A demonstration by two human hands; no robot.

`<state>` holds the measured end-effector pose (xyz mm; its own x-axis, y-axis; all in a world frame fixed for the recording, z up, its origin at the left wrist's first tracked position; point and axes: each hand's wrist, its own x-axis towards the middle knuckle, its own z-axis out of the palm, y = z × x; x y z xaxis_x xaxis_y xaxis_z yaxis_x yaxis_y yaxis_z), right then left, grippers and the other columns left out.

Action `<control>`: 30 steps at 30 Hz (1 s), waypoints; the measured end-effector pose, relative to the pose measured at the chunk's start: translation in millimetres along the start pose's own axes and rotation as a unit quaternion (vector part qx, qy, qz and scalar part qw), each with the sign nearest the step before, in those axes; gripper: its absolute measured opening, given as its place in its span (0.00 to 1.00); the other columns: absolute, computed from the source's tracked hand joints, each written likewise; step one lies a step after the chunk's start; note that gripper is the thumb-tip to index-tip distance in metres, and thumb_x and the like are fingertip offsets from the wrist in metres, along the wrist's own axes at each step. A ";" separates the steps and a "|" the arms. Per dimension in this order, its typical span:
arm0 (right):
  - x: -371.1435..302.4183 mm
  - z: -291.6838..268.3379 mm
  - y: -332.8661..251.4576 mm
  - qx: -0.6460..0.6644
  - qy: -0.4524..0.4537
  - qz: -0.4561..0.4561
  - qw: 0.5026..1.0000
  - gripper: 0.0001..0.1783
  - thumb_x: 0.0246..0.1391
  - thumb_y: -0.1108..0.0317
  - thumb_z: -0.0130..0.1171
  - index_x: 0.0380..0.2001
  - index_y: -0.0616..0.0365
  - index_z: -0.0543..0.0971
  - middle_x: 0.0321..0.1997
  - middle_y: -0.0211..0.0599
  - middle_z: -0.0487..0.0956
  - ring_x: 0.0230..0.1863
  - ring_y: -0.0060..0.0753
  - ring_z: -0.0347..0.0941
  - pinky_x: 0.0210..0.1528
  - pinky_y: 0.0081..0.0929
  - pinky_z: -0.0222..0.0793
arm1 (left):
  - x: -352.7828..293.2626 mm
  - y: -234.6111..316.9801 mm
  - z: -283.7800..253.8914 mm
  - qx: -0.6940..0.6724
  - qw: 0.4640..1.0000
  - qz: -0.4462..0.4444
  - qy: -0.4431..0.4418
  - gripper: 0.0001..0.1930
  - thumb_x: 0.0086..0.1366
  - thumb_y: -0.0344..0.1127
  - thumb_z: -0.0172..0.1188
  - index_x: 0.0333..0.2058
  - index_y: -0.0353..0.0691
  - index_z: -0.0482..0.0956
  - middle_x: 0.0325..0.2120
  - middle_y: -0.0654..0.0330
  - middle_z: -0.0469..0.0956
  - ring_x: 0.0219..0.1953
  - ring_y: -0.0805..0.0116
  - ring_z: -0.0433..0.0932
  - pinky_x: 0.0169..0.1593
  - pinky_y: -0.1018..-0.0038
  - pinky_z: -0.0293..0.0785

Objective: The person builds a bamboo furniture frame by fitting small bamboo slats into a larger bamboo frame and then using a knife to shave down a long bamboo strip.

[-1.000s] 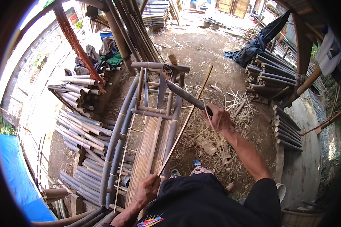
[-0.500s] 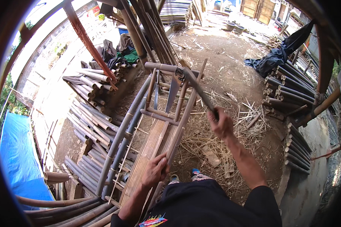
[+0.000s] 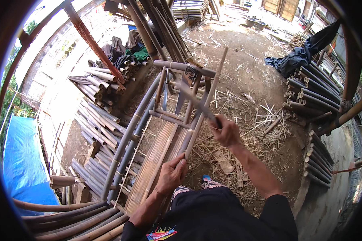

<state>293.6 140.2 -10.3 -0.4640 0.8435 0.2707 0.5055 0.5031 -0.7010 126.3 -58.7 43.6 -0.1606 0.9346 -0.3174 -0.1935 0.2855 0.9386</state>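
Observation:
My right hand (image 3: 227, 132) is closed round the dark handle of a long machete (image 3: 203, 107). Its blade points up and left, blurred, against or just over a long bamboo strip (image 3: 216, 80); contact is unclear. The strip slants from the far end of a bamboo frame down to my left hand (image 3: 173, 173), whose fingers are wrapped round its near end. Beneath lies the bamboo frame (image 3: 126, 136), with round side rails and a slatted panel (image 3: 155, 158). A handsaw (image 3: 180, 100) hangs blade down at its far crossbar.
Stacked bamboo poles (image 3: 94, 132) lie left of the frame, beside a blue tarp (image 3: 24, 156). Shavings (image 3: 245, 140) litter the ground at right. More poles (image 3: 309, 90) are piled farther right under a dark cloth (image 3: 287, 64). Upright poles (image 3: 165, 32) lean beyond the frame.
My right hand and the machete have moved left and slightly down, bringing the blade across the strip. My left hand has shifted a little right and up; the strip's far end reaches higher.

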 end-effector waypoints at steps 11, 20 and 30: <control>2.3 -21.3 19.8 0.019 0.052 0.066 0.996 0.33 0.59 0.30 0.38 0.27 0.49 0.72 0.13 0.28 0.70 0.11 0.21 0.64 0.11 0.29 0.65 | -61.2 -13.6 -37.7 0.022 0.997 -0.062 -0.036 0.21 0.72 0.38 0.50 0.57 0.31 0.69 0.21 0.72 0.67 0.21 0.85 0.62 0.24 0.85 0.59; 4.8 -40.1 35.9 -0.028 0.035 0.036 0.998 0.37 0.58 0.28 0.33 0.28 0.51 0.72 0.13 0.22 0.65 0.11 0.18 0.58 0.10 0.25 0.60 | -83.0 -27.2 -55.1 0.038 0.996 -0.076 -0.033 0.20 0.71 0.38 0.50 0.57 0.33 0.70 0.23 0.73 0.68 0.22 0.86 0.62 0.24 0.86 0.59; 6.3 -45.7 52.4 -0.107 0.034 0.021 0.993 0.37 0.56 0.25 0.34 0.24 0.50 0.71 0.12 0.24 0.67 0.10 0.19 0.60 0.10 0.28 0.60 | -86.0 -31.6 -57.4 0.074 0.994 -0.065 -0.036 0.20 0.71 0.38 0.49 0.57 0.33 0.70 0.21 0.72 0.68 0.21 0.84 0.64 0.24 0.84 0.61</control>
<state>350.4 180.5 -15.2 -0.3928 0.8716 0.2934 0.6700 0.4897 -0.5579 90.7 -160.3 33.5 -0.0734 0.8986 -0.4326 -0.0627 0.4287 0.9012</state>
